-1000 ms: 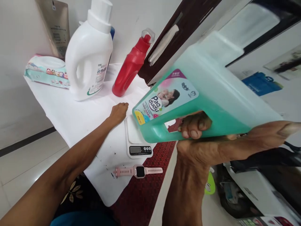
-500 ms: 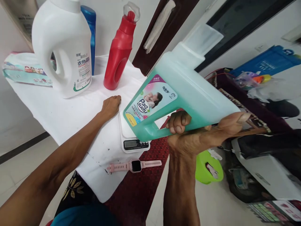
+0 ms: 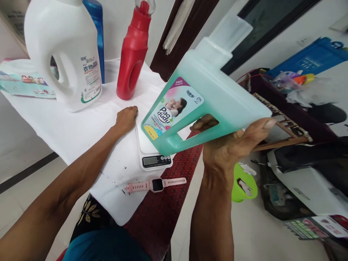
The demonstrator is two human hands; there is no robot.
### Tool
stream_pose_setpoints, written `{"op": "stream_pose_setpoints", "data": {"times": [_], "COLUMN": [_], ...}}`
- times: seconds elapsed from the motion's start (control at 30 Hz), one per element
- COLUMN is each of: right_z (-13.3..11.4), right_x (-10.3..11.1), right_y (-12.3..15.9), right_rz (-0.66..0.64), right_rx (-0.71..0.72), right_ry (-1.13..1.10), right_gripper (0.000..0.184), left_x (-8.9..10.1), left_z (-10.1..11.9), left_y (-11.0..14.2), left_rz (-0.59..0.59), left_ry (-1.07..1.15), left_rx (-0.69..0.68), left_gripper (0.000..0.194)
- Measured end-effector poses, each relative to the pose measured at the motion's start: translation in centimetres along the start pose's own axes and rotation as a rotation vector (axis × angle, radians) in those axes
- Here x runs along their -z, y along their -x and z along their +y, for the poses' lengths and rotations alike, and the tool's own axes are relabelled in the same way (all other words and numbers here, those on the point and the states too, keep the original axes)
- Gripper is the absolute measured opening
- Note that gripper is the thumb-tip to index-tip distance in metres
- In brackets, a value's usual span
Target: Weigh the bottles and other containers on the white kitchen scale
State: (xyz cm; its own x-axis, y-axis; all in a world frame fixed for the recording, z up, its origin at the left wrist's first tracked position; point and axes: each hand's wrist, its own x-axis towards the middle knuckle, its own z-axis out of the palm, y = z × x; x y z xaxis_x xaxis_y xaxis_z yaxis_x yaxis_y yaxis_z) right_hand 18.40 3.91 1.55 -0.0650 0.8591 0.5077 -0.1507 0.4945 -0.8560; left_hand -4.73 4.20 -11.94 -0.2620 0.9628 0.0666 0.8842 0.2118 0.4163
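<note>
My right hand (image 3: 231,145) is wrapped through the handle of a large green detergent jug (image 3: 209,98) with a clear cap. The jug is tilted and held in the air, its lower corner over a small white kitchen scale (image 3: 152,154). My left hand (image 3: 125,119) rests curled on the white cloth at the scale's left edge, with nothing visible in it. A pink smartwatch (image 3: 155,184) lies flat on the cloth just in front of the scale.
On the white-covered table (image 3: 67,127) stand a big white detergent jug (image 3: 63,54), a blue bottle (image 3: 95,29) behind it and a red bottle (image 3: 133,54). A wipes pack (image 3: 21,81) lies far left. A green bowl (image 3: 241,185) sits on the floor at right.
The green jug has come lower and closer to the scale, and my right fingers have slid deeper into its handle. My view has shifted left and down; the left hand stays put.
</note>
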Motion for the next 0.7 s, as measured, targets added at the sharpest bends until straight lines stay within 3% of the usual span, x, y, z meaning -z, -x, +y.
{"op": "stream_pose_setpoints", "data": {"times": [0.13, 0.33, 0.47, 0.57, 0.7], "right_z": [0.1, 2.6, 3.6, 3.4, 2.3], "right_x": [1.8, 6.2, 8.7, 9.0, 7.3], "right_y": [0.7, 5.1, 8.8, 9.4, 6.7], "right_rz": [-0.013, 0.262, 0.169, 0.127, 0.140], "right_rx": [-0.097, 0.006, -0.118, -0.193, -0.106], "right_ry": [0.098, 0.351, 0.543, 0.544, 0.357], "right_gripper": [0.076, 0.071, 0.068, 0.062, 0.068], "left_x": [0.1, -0.1, 0.1, 0.4, 0.5], "left_z": [-0.1, -0.4, -0.1, 0.1, 0.2], "left_y": [0.1, 0.0, 0.0, 0.2, 0.2], "left_rz": [0.011, 0.037, 0.031, 0.024, 0.017], "left_ry": [0.022, 0.047, 0.047, 0.040, 0.041], "left_rx": [0.010, 0.008, 0.018, 0.031, 0.023], "left_gripper": [0.037, 0.038, 0.038, 0.038, 0.038]}}
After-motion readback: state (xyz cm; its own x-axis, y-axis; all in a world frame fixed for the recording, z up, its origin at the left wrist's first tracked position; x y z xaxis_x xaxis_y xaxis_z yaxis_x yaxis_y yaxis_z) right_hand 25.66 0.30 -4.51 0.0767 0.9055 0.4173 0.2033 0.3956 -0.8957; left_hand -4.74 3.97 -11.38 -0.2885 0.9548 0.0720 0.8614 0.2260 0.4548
